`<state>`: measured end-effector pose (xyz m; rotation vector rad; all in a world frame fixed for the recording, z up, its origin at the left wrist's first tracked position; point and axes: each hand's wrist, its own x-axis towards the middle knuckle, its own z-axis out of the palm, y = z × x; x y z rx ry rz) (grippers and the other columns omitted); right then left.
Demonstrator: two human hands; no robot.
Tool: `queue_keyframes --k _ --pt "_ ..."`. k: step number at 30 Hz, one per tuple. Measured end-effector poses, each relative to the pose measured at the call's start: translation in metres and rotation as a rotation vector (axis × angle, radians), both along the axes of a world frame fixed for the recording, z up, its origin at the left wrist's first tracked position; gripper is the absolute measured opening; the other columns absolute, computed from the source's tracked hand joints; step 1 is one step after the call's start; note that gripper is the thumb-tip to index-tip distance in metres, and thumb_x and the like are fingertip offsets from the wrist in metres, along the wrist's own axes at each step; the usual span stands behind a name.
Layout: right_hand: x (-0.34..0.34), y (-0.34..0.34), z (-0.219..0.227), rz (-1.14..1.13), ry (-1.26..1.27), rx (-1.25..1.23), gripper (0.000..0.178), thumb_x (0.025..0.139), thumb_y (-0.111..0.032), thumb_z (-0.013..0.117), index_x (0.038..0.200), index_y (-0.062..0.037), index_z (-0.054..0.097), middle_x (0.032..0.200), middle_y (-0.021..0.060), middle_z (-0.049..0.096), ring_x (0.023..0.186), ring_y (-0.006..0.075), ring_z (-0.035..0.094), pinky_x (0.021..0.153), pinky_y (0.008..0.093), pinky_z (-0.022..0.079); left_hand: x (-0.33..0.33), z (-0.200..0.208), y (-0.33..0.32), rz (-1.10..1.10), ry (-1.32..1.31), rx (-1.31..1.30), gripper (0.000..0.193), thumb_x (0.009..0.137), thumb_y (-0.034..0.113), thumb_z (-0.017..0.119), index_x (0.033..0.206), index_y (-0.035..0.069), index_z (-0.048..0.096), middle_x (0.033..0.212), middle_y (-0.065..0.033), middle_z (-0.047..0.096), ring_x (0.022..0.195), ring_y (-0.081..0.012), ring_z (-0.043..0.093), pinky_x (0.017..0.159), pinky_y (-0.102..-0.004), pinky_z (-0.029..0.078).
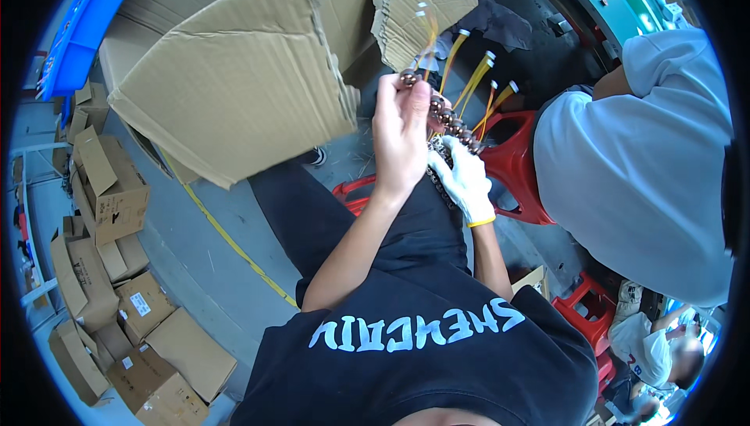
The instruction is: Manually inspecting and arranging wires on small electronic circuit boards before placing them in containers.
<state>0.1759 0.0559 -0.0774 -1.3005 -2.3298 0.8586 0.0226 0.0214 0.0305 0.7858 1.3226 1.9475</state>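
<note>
Over my lap, my bare left hand (401, 141) has its thumb and finger pinched at a dark, shiny round piece (408, 77). Blurred yellow wires with white plugs (428, 24) rise just above that pinch. My right hand (462, 180), in a white glove with a yellow cuff, is closed around a bundle of yellow cables (473, 77) below the left hand. White connectors tip the cables, which fan up and to the right. A row of dark, coppery round pieces (449, 118) runs along the bundle between my hands. My right fingertips are partly hidden.
A large open cardboard box (234, 74) stands ahead on the left, its torn flap (422, 4) near the cables. Close on the right, a person in a light shirt (633, 160) sits by a red stool (519, 160). Several cartons (148, 379) lie far left.
</note>
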Motion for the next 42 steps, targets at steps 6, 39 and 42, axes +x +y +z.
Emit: queue_keyframes --k 6,39,42 --pt "-0.011 0.008 0.018 0.145 -0.31 0.118 0.051 0.077 -0.045 0.068 0.11 -0.0073 0.059 0.102 0.0148 0.062 0.086 0.0295 0.062 0.073 0.0381 0.05 0.0 0.006 -0.016 -0.112 -0.412 -0.013 0.016 0.1 0.02 0.041 0.098 0.004 0.042 0.101 -0.0216 0.062 0.092 -0.0271 0.065 0.079 -0.0386 0.055" --pt "-0.069 -0.014 0.131 -0.141 1.167 -0.787 0.027 0.084 -0.011 0.065 0.105 0.0039 0.058 0.093 0.0154 0.065 0.078 0.0221 0.066 0.066 0.0314 0.056 -0.015 0.01 -0.051 0.155 -0.003 -0.081 0.025 0.097 0.021 0.051 0.092 -0.002 0.058 0.076 -0.0061 0.06 0.062 -0.0087 0.055 0.054 -0.0225 0.047" --pt "-0.058 -0.011 0.129 -0.172 1.207 -0.5 0.024 0.083 -0.009 0.064 0.103 0.0033 0.058 0.096 0.0159 0.064 0.079 0.0222 0.066 0.066 0.032 0.056 -0.009 0.012 -0.05 0.396 0.143 -0.085 0.021 0.096 0.018 0.053 0.091 -0.002 0.058 0.078 -0.0063 0.061 0.063 -0.0085 0.056 0.055 -0.0227 0.047"
